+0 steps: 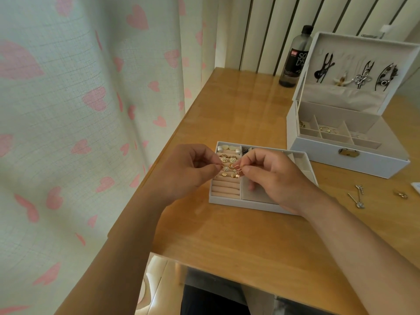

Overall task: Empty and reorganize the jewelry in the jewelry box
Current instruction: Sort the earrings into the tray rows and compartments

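Pinching gold jewelry (231, 167), "SO"-lettered bottle (295, 57) beyond

Left hand (188, 169): fingers curled; thumb and forefinger pinch one end of a small gold piece (235, 169).
Right hand (272, 176): fingers curled; thumb and forefinger pinch the other end.
Forearms (127, 235): bare, converging from the lower frame edge.
Fingertips (216, 169): nearly meeting between the two hands.

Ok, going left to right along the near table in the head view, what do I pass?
From the left: heart-print curtain, left hand, gold earring pinched by both hands, right hand, silver pins, small gold piece. The tray, bottle and jewelry box overlap these, so they are left out.
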